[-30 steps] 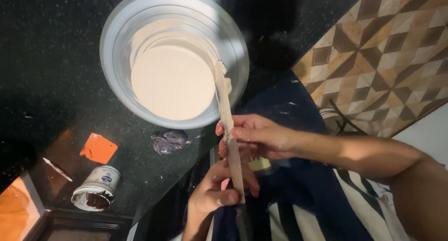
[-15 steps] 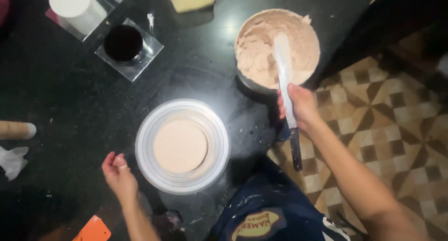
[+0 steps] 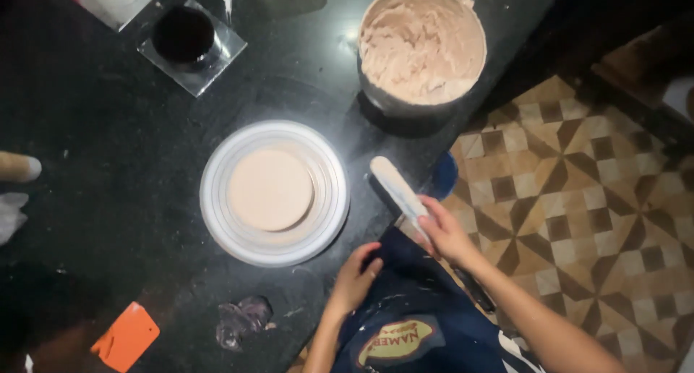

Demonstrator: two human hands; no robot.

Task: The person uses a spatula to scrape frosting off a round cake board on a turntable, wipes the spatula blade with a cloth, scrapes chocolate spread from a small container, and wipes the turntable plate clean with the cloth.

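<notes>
Spatula [image 3: 397, 189] has come away from the cream bowl [image 3: 423, 44] and now sits over the counter edge, beside the turntable [image 3: 217, 199] with its cake [image 3: 270, 189]. Right hand [image 3: 444, 232] grips its handle; left hand [image 3: 356, 275], loosely open and holding nothing, has dropped to the counter edge.

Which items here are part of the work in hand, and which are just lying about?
In use: spatula held by the right hand; left hand near the round stand bearing a pale cake layer; bowl of cream.
Lying about: orange scraper, crumpled dark wrapper, dark jar.
</notes>
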